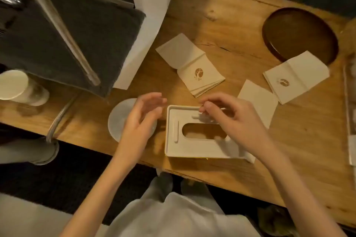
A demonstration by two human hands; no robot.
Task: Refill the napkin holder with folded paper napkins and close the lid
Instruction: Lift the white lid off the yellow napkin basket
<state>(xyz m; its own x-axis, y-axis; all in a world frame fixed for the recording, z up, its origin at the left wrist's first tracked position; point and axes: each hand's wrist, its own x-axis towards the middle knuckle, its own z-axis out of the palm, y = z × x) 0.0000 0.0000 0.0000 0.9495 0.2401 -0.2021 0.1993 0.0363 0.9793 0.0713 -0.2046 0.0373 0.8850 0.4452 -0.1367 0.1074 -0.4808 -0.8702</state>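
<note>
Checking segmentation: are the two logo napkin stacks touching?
Apart. Head view shows bare table between the left stack and the right stack.

One view only: a wide-angle camera worn on the person's head, facing forward and steeply down onto the wooden counter (221, 15). It sits close above the napkin holder (192, 146), which lies just below the frame's centre. Nearer than the holder, the person's own shirt front (173, 217) fills the bottom edge. Beyond the holder, the counter's far edge tilts across the top.
</note>
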